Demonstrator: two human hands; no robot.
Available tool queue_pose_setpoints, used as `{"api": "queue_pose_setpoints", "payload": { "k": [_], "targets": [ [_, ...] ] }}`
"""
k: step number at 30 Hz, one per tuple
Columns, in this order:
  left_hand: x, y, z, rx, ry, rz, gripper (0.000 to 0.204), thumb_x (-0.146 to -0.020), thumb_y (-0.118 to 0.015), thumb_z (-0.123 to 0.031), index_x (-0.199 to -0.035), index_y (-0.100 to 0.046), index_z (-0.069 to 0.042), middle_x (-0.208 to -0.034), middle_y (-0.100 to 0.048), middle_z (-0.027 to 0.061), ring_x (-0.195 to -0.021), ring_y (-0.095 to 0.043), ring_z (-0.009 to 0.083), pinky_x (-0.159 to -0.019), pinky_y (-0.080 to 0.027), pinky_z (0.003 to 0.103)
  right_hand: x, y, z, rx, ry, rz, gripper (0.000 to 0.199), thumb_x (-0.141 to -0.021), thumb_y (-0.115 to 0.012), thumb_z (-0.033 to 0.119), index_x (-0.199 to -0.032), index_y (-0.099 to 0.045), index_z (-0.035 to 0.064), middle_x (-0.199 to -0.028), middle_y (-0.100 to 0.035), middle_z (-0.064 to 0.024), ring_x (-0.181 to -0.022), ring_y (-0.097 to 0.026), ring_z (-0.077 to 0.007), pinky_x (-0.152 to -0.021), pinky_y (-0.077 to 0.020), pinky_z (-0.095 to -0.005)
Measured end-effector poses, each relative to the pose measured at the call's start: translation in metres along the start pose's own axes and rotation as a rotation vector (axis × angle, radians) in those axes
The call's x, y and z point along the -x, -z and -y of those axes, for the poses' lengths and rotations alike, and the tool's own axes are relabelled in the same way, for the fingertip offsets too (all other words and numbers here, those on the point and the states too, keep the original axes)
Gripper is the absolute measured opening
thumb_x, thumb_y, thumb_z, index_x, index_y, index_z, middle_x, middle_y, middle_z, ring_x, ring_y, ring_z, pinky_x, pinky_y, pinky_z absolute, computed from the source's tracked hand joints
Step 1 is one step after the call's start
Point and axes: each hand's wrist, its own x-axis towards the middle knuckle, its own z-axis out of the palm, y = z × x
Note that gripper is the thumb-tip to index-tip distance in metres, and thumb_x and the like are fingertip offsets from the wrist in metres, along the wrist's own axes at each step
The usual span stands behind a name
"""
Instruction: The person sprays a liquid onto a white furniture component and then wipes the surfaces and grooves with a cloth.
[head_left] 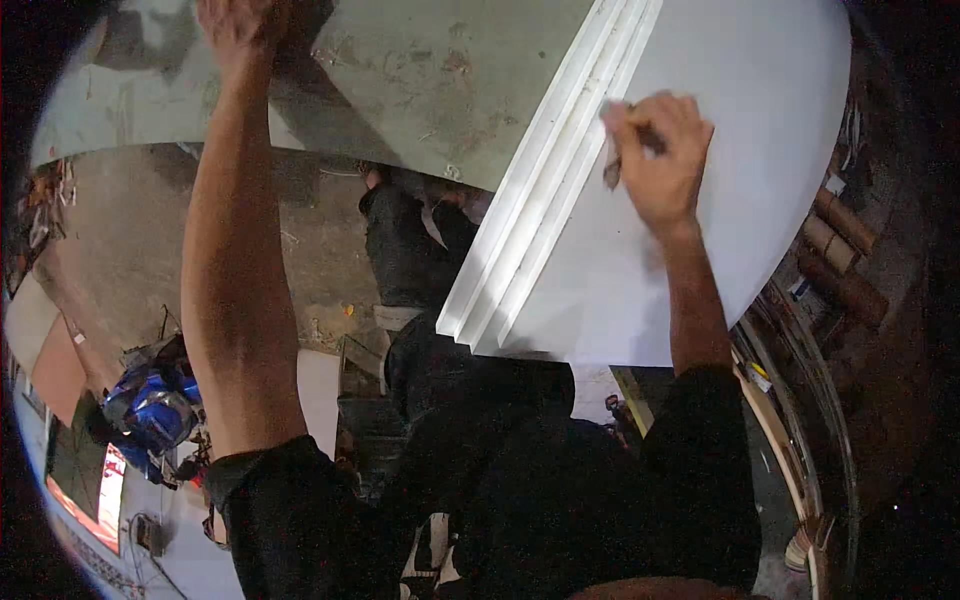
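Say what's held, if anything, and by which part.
The right hand seems to hold a small thing, too blurred to name or tell which part is gripped. Whether the left hand, partly out of frame, holds anything cannot be told.

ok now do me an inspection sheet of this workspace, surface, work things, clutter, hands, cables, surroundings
Surface: greenish-grey table, scuffed and marked.
Work things: white panel, reaching past the table's near edge; ridged white strip along its left side.
Clutter: pale scrap near the table's edge.
Left hand: at the table's far left, cut off by the picture edge; grip unclear.
Right hand: over the panel beside the strip, fingers curled; appears to hold something small, too blurred to name.
Cables: possibly one at lower left, too dim to confirm.
Surroundings: blue machine at left, brown rolls at right.
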Motion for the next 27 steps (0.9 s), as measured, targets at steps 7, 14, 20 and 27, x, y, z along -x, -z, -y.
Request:
{"api": "queue_pose_setpoints", "payload": {
  "k": [7,14,20,27],
  "targets": [
    [0.012,-0.026,0.038,0.278,0.387,0.026,0.04,-0.093,-0.061,-0.03,-0.122,-0.056,-0.003,-0.119,-0.055,0.0214,-0.112,-0.051,0.041,-0.096,-0.041,0.05,0.021,-0.009,0.017,0.011,0.002,-0.021,0.008,-0.085,-0.076,0.019,-0.08,-0.07,0.0153,-0.074,-0.062,0.003,-0.08,-0.057,-0.0178,-0.082,-0.0358,-0.0372],
    [0.008,-0.029,0.03,0.266,0.359,0.007,0.04,-0.098,-0.056,-0.035,-0.123,-0.056,-0.004,-0.12,-0.055,0.0201,-0.115,-0.049,0.0413,-0.098,-0.04,0.05,-0.048,-0.001,0.003,-0.026,-0.034,-0.039,0.01,-0.09,-0.073,0.018,-0.088,-0.075,0.0087,-0.079,-0.069,-0.0019,-0.076,-0.062,-0.019,-0.075,-0.0469,-0.0359],
    [0.007,-0.018,0.029,0.308,0.449,0.077,0.041,-0.097,-0.057,-0.036,-0.122,-0.056,-0.003,-0.119,-0.055,0.0199,-0.114,-0.05,0.0408,-0.099,-0.04,0.051,0.001,0.019,0.003,-0.43,-0.499,0.044,0.01,-0.089,-0.076,0.012,-0.098,-0.074,0.0075,-0.086,-0.07,-0.0019,-0.077,-0.062,-0.0155,-0.076,-0.051,-0.031],
    [0.005,-0.024,0.025,0.287,0.42,0.029,0.041,-0.097,-0.055,-0.036,-0.122,-0.056,-0.003,-0.119,-0.056,0.0195,-0.113,-0.051,0.0405,-0.099,-0.04,0.051,-0.013,0.002,0.0,-0.003,0.124,-0.02,0.008,-0.085,-0.077,0.014,-0.091,-0.072,0.01,-0.079,-0.068,-0.0006,-0.072,-0.059,-0.0169,-0.074,-0.0463,-0.0341]
  ]
}}
